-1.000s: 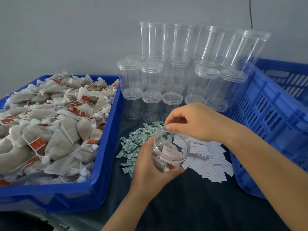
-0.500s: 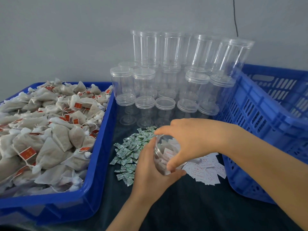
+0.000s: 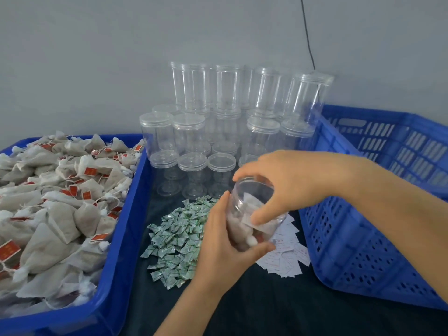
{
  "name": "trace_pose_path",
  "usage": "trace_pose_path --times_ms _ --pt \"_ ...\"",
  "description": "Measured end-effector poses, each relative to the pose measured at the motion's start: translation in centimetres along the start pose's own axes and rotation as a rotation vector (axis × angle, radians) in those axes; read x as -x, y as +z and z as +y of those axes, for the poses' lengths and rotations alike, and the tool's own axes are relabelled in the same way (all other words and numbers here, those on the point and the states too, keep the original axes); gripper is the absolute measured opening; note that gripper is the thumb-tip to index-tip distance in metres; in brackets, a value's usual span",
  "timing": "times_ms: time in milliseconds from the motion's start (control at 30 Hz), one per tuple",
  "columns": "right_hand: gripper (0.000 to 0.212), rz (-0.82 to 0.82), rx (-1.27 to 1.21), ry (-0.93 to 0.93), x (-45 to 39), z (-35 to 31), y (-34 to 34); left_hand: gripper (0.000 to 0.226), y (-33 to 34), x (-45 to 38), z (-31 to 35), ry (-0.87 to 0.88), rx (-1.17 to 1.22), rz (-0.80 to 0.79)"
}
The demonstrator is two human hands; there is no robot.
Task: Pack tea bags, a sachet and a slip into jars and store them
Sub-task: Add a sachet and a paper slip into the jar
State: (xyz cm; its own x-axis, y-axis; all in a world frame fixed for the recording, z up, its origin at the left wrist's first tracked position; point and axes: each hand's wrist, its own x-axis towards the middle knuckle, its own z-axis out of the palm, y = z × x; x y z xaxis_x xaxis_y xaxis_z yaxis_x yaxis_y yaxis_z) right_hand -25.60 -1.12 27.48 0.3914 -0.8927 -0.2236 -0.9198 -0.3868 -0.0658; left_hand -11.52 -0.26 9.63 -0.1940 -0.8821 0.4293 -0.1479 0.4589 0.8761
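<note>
Far left: blue bin [image 3: 116, 282] heaped with tea bags [image 3: 60, 214], uncountable, within easy reach. Centre: green sachets [image 3: 177, 236] piled on dark tabletop [image 3: 242, 311]. Left hand [image 3: 225, 248], grip wrapped round jar [image 3: 254, 214], tilting mouth toward right hand [image 3: 291, 183], whose fingers pinch rim, likely steadying. One jar held. Slips [image 3: 286, 260] beneath. Right: empty crate [image 3: 363, 238] for storage.

Tea bags [image 3: 60, 202] piled in the left bin [image 3: 126, 238], crate [image 3: 363, 214] on the right, empty jars [image 3: 218, 132] stacked at the back between them. Sachets [image 3: 177, 241] sit front-middle, slips [image 3: 286, 258] just right of those, held jar [image 3: 252, 214] above both.
</note>
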Motion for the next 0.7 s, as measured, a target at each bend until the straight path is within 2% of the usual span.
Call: trace_pose_path --times_ms 100,167,233,367,400,467,500,567,700 --pt "0.082 0.048 -0.07 0.063 1.7 1.7 -3.6 0.103 0.6 -0.8 0.1 0.007 -0.053 0.01" --pt "0.076 0.116 -0.115 0.101 3.0 2.9 -6.3 0.095 0.9 -1.4 0.0 0.019 -0.116 0.032" --pt "0.069 0.232 -0.164 0.15 4.7 4.2 -8.8 0.088 1.2 -1.7 -0.3 -0.007 -0.123 0.035" --pt "0.076 0.527 -0.255 0.29 8.5 7.9 -12.4 0.08 1.7 -1.8 -1.3 -0.039 -0.126 0.019" --pt "0.066 0.587 -0.293 0.316 9.4 8.9 -12.8 0.08 1.9 -1.7 -1.6 -0.032 -0.127 0.02" --pt "0.026 0.676 -0.331 0.407 10.8 11.0 -13.5 0.083 2.1 -1.7 -2.1 -0.026 -0.131 0.025" --pt "0.012 0.694 -0.325 0.471 11.3 12.5 -13.8 0.084 2.2 -1.7 -2.3 -0.03 -0.133 0.026" --pt "0.008 0.652 -0.29 0.607 12.0 15.1 -13.7 0.08 2.4 -1.7 -2.5 -0.032 -0.137 0.026" --pt "0.037 0.458 -0.208 0.794 10.6 18.9 -11.1 0.065 2.9 -1.7 -2.7 -0.041 -0.159 0.017"
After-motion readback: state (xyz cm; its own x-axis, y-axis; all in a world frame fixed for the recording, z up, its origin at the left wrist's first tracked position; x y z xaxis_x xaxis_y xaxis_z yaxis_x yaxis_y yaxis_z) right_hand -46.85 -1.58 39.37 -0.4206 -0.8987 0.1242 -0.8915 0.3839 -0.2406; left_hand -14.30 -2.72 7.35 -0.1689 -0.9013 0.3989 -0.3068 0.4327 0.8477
